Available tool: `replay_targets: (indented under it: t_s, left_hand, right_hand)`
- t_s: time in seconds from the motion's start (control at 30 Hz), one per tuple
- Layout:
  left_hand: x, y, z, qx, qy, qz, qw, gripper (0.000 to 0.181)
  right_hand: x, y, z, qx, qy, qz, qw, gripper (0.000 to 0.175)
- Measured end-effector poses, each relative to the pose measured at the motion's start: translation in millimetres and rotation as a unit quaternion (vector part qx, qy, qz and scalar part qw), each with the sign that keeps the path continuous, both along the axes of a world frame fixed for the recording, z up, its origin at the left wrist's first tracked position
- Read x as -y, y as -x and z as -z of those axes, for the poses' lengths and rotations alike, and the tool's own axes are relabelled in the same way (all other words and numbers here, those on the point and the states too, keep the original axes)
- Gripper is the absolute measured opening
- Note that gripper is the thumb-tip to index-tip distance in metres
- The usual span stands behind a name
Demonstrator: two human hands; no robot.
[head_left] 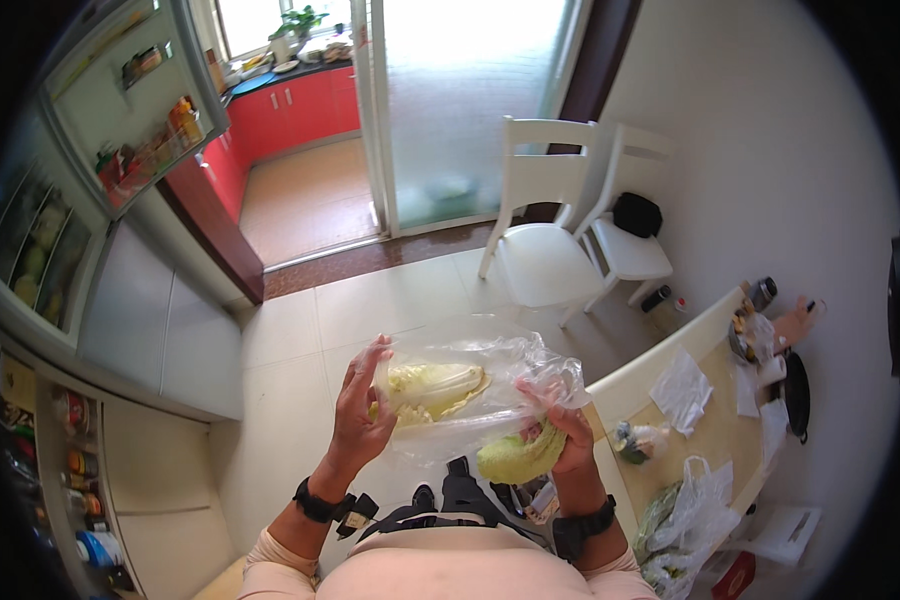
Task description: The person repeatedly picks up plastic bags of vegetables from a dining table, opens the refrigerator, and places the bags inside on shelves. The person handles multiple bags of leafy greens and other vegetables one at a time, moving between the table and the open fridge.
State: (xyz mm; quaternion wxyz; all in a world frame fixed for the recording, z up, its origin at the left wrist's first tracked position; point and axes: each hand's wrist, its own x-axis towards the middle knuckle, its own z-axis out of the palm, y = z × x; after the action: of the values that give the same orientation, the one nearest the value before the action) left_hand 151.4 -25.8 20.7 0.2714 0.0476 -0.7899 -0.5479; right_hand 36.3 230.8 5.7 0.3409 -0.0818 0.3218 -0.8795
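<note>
A clear plastic bag [495, 352] is stretched between my hands, with a piece of napa cabbage [439, 386] inside it. My left hand [364, 405] is on the bag's left side, thumb and fingers apart, against the film beside the cabbage. In my right hand [570, 435] are the gathered right end of the bag and a loose green cabbage leaf [521, 454], which hangs outside and below the bag. Plastic folds partly cover the right fingers.
At the right, a table [607, 397] bears a white plastic bag of greens [690, 502], papers and a black pan [797, 397]. White chairs [547, 262] stand ahead. An open refrigerator door [142, 97] is at upper left, above shelves of jars [82, 461].
</note>
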Motion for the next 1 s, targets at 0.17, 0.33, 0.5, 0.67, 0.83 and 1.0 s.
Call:
replay_targets:
  t_s: [0.17,0.33,0.5,0.67,0.83,1.0]
  left_hand:
    - [17.0,6.1,0.1,0.017,-0.031,-0.047,0.998,0.077]
    - [30.4,21.0,-3.4,0.012,-0.006,-0.115,0.993,0.079]
    - [41.1,20.4,-0.9,0.004,-0.025,-0.175,0.984,0.081]
    - [53.3,10.5,-1.4,0.004,-0.037,-0.224,0.974,0.081]
    - [78.8,-8.6,-3.7,0.006,-0.025,-0.279,0.960,0.080]
    - [119.3,-36.8,-5.0,0.016,0.003,-0.311,0.950,0.077]
  right_hand:
    - [27.2,40.6,6.6,0.016,0.015,-0.069,0.997,0.039]
    - [55.0,86.4,1.3,0.016,0.000,-0.129,0.992,0.036]
    - [93.6,121.7,-2.0,-0.005,0.004,-0.186,0.982,0.037]
    - [135.8,136.6,-3.2,-0.002,0.018,-0.225,0.974,0.034]
    - [189.3,133.8,0.3,-0.001,0.036,-0.293,0.955,0.040]
    - [247.6,113.7,-4.9,-0.009,0.013,-0.325,0.946,0.042]
